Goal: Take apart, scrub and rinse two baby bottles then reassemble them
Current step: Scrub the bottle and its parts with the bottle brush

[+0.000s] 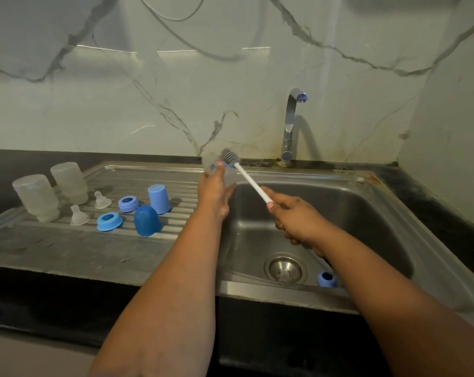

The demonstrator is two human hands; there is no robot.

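Over the stainless steel sink [366,202], the left hand [215,193] grips a clear plastic bottle part [217,165] while the right hand [293,216] clasps the white-handled grey bottle brush [246,176], its bristles against that part. Two frosted bottle bodies [53,190] stand upside down on the ribbed draining board [67,246] beside two clear teats [90,206], blue rings [109,221] and blue caps [153,209]. Another blue ring [327,279] lies in the basin near the drain.

Home kitchen, by every sign: stainless steel sink [380,213] with ribbed drainboard [148,183], set into a dark countertop [426,202]. Chrome tap [290,126] rising at the back, marble-veined backsplash [176,91] behind. Baby bottle parts drying on the drainboard, grime along the wall joint.
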